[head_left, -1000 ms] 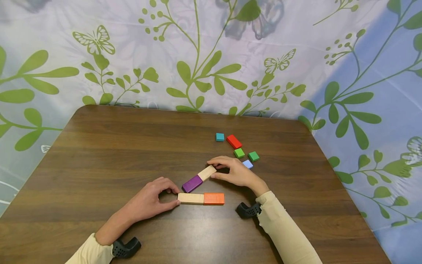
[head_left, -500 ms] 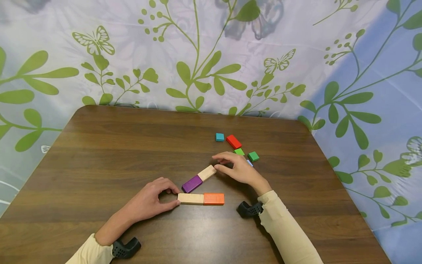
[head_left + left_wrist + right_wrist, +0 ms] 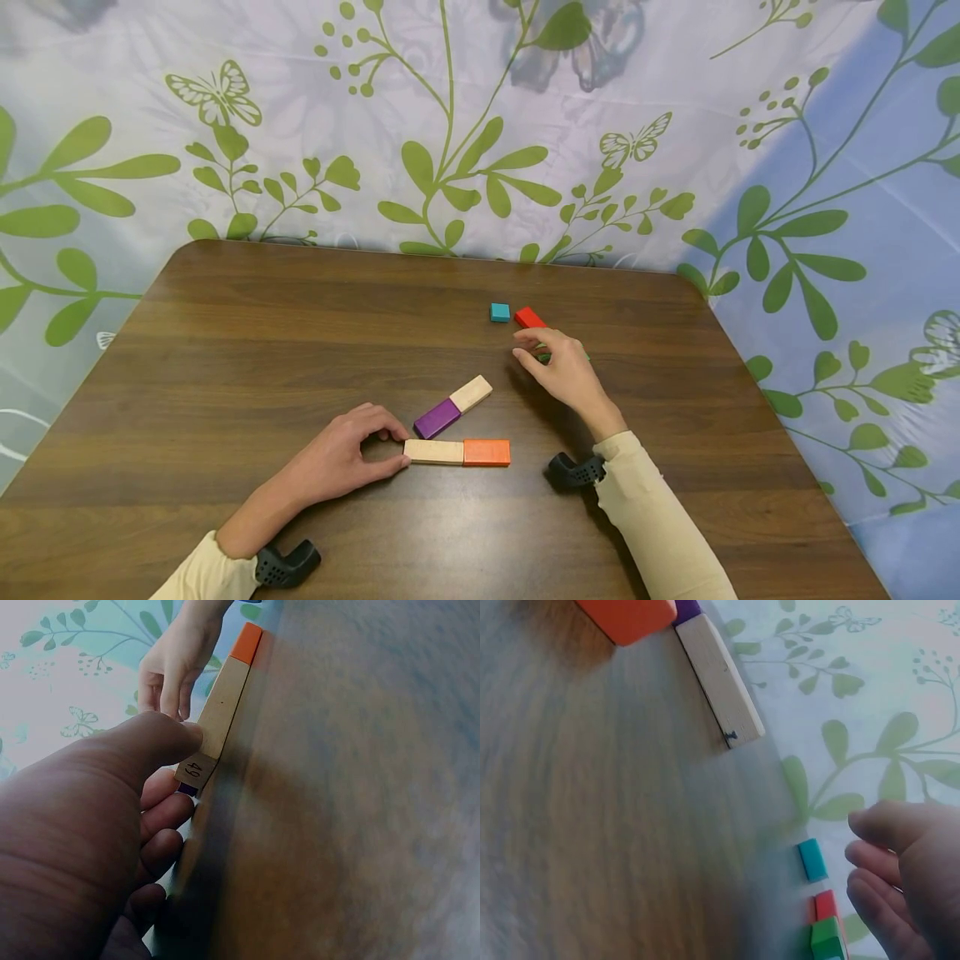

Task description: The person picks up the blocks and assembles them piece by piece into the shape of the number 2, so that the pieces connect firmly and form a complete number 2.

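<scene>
My left hand (image 3: pixel 341 450) pinches the left end of a bare wooden block (image 3: pixel 433 452) between thumb and fingers; the number 49 shows on that end in the left wrist view. An orange block (image 3: pixel 487 452) lies end to end with it. Just behind, a purple block (image 3: pixel 437 417) and a second bare wooden block (image 3: pixel 471 393) form a slanted row. My right hand (image 3: pixel 562 371) holds nothing, its fingers loosely bent over the small coloured blocks. It partly covers a red block (image 3: pixel 529 317) and the green ones, and a light blue block is hidden.
A teal block (image 3: pixel 500 312) lies left of the red one, toward the back of the brown table (image 3: pixel 300 317). A green block (image 3: pixel 826 937) shows in the right wrist view. A leaf-patterned cloth (image 3: pixel 450 125) hangs behind the table.
My right hand has let go of the far wooden block of the slanted row and moved right and back over the coloured blocks. The left hand has stayed in place.
</scene>
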`<state>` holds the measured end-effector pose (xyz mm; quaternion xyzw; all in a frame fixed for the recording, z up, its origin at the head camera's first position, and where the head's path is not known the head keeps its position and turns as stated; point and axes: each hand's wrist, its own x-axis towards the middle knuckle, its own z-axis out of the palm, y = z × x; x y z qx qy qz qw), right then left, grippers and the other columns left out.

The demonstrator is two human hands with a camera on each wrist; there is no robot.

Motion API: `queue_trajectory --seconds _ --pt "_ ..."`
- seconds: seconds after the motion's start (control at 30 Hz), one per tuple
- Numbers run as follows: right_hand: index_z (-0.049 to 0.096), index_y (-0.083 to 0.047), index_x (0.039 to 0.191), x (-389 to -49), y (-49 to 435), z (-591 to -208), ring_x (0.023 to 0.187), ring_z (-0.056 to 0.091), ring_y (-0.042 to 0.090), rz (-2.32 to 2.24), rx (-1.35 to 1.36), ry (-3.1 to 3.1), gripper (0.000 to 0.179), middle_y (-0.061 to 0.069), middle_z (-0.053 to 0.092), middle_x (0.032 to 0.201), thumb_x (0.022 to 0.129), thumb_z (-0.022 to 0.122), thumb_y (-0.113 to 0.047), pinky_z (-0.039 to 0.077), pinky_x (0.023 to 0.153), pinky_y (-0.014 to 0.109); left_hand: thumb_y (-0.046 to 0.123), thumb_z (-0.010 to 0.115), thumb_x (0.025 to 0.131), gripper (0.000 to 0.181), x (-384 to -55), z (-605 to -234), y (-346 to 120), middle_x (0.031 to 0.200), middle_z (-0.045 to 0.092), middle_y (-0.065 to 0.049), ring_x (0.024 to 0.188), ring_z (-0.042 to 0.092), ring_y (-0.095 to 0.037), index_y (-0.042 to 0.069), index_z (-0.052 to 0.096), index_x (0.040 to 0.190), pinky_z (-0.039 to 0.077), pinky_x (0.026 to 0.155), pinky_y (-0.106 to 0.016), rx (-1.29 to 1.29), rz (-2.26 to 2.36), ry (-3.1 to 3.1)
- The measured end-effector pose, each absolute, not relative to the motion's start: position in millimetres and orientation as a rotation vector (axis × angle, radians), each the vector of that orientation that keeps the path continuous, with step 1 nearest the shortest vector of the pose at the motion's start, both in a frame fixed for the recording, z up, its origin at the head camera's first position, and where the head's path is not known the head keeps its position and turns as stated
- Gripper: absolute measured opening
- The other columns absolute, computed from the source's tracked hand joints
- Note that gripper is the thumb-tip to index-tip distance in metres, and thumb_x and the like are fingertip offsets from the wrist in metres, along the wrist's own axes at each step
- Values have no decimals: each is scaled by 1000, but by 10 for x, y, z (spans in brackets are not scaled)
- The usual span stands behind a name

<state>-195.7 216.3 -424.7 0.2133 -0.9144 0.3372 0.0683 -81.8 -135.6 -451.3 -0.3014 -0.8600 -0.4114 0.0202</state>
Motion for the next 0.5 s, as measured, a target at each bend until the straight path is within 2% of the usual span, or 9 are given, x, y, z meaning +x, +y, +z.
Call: queue_trajectory --seconds 0.2,0.5 --pt "73 -6 120 -1972 2207 -4225 99 71 28 901 534 -2750 28 10 74 113 95 76 -19 60 87 42 24 85 87 23 -817 -4514 -1357 98 66 16 90 55 -3 30 70 104 51 78 -25 -932 -1281 -2669" --pt "72 -4 122 -1966 2260 -4216 99 70 32 825 381 -2760 34 15 74 114 94 78 -22 57 88 48 24 86 86 24 -822 -4516 -1355 98 65 15 90 55 -4 29 70 104 51 78 -25 -939 -1281 -2661"
